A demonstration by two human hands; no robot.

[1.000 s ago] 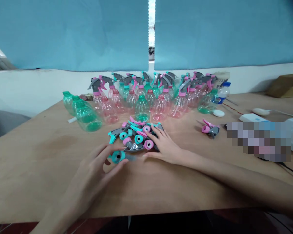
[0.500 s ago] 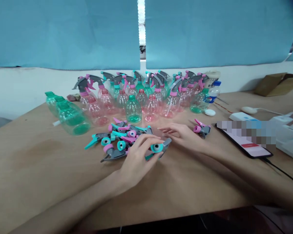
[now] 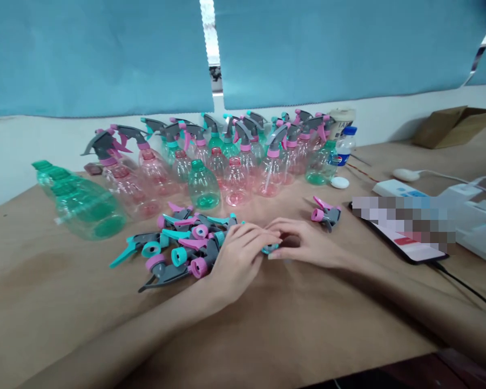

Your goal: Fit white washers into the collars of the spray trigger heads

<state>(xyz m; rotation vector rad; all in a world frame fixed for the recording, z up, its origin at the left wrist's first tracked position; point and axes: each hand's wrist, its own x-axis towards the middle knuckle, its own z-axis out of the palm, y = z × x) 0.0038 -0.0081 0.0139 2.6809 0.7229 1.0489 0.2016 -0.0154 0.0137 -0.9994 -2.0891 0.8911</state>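
My left hand (image 3: 240,262) is closed around a trigger spray head (image 3: 270,248), of which only a bit of the teal collar shows between the fingers. From the right, my right hand (image 3: 308,244) curls its thumb and fingers onto the same spray head; most of it is hidden. Just left of my left hand lies a pile of grey trigger spray heads (image 3: 192,243) with pink or teal collars and triggers. One pink and grey spray head (image 3: 327,215) rests apart, beyond my right wrist.
Behind the pile stand several clear pink and green bottles, among them an uncapped green bottle (image 3: 203,186); many at the back wear spray heads. Green bottles (image 3: 85,208) are at the left. To the right are a phone (image 3: 405,229), a white round lid (image 3: 339,182) and a cardboard box (image 3: 453,127).
My right hand has come in to meet my left hand and now grips the teal-collared spray head too. The view has swung, so the bottles and pile sit further left.
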